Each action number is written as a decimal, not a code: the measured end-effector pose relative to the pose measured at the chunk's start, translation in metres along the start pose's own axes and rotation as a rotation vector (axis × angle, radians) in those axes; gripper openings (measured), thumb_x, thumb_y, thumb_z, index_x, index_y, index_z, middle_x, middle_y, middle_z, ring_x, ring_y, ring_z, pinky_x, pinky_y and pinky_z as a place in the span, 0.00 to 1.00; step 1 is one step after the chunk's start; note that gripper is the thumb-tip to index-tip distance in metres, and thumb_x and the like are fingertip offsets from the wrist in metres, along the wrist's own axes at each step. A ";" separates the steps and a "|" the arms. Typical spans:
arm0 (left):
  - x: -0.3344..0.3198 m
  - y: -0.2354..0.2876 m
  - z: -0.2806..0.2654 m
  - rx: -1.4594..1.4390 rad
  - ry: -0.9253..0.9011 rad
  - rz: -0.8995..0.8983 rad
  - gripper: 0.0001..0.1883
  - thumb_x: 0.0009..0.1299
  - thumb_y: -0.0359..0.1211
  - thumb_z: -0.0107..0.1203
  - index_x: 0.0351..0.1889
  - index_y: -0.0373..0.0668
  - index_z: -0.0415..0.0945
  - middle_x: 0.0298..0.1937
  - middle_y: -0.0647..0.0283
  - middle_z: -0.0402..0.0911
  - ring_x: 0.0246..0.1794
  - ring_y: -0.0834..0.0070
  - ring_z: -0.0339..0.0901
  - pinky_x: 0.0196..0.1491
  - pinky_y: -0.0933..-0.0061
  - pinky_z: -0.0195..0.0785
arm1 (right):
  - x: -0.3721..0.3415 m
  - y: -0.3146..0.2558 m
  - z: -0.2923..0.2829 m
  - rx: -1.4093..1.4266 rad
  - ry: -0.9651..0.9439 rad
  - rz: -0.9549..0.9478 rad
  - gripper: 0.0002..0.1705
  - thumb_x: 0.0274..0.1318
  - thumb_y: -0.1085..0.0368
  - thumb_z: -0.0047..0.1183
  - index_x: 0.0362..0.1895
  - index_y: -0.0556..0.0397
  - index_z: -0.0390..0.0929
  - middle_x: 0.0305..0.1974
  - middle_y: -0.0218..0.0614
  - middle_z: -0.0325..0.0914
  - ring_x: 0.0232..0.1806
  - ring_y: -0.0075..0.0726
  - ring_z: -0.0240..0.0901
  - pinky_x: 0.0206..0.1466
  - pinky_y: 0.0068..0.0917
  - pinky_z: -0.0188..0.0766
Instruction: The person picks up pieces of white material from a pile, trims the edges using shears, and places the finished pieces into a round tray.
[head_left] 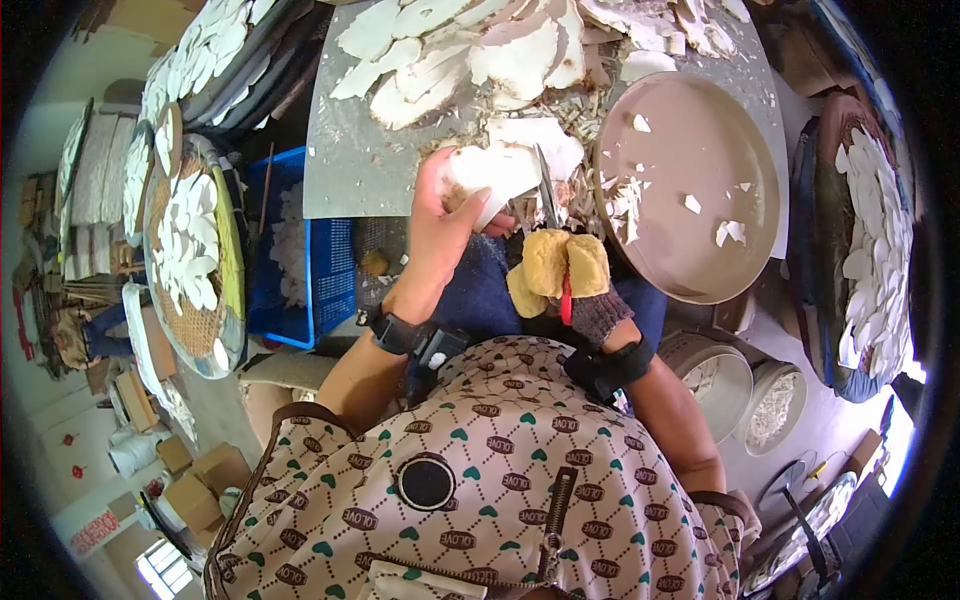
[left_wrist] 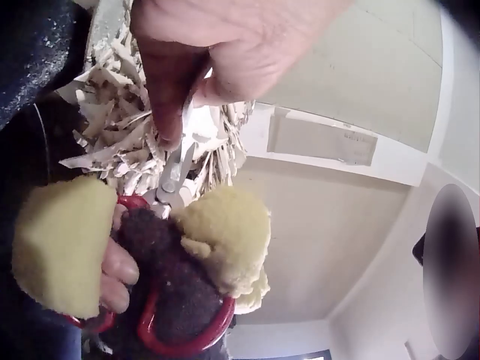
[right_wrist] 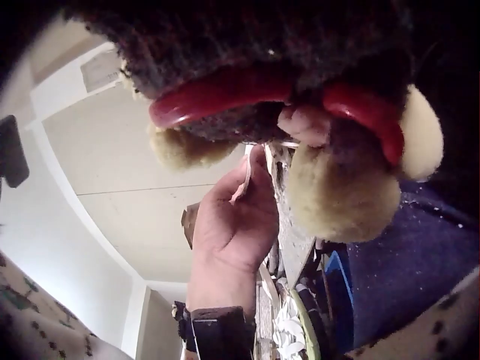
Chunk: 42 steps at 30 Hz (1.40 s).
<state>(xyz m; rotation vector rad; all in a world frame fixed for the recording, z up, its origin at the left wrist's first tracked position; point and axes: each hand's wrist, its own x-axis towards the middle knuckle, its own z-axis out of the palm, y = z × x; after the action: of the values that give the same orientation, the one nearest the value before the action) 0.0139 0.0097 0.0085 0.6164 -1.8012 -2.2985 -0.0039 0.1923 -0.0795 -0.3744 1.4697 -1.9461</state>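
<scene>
A white slice (head_left: pixel 505 170) with a brownish edge is pinched between the thumb and fingers of the left hand (head_left: pixel 440 225), above the table's near edge. The right hand (head_left: pixel 590 290), in a dark knitted glove with yellow padding (head_left: pixel 546 262), grips red-handled scissors (head_left: pixel 546 185); their blades point away from the body beside the slice. In the left wrist view the scissors' pivot (left_wrist: pixel 174 171) and a red handle loop (left_wrist: pixel 187 346) show around the glove (left_wrist: pixel 176 259). The right wrist view shows the left hand (right_wrist: pixel 236 225) holding the thin slice edge-on.
On the grey table (head_left: pixel 350 150) lie a pile of white slices (head_left: pixel 520 55), scraps and a round tan tray (head_left: pixel 690 270) with a few pieces. A blue crate (head_left: pixel 330 270) stands at left, buckets (head_left: pixel 715 375) at lower right, and loaded round trays (head_left: pixel 190 240) at the sides.
</scene>
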 end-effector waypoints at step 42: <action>0.037 -0.018 0.004 -0.018 0.143 0.177 0.35 0.61 0.20 0.49 0.63 0.43 0.44 0.46 0.54 0.71 0.34 0.74 0.76 0.27 0.79 0.74 | 0.007 0.010 -0.008 -0.139 -0.086 0.063 0.14 0.49 0.68 0.50 0.42 0.55 0.70 0.38 0.39 0.74 0.43 0.39 0.72 0.45 0.29 0.70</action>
<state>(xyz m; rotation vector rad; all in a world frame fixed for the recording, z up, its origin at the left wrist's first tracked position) -0.0190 0.0039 -0.0165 0.5766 -1.6953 -2.0978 -0.0104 0.1919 -0.0928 -0.4617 1.5460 -1.7620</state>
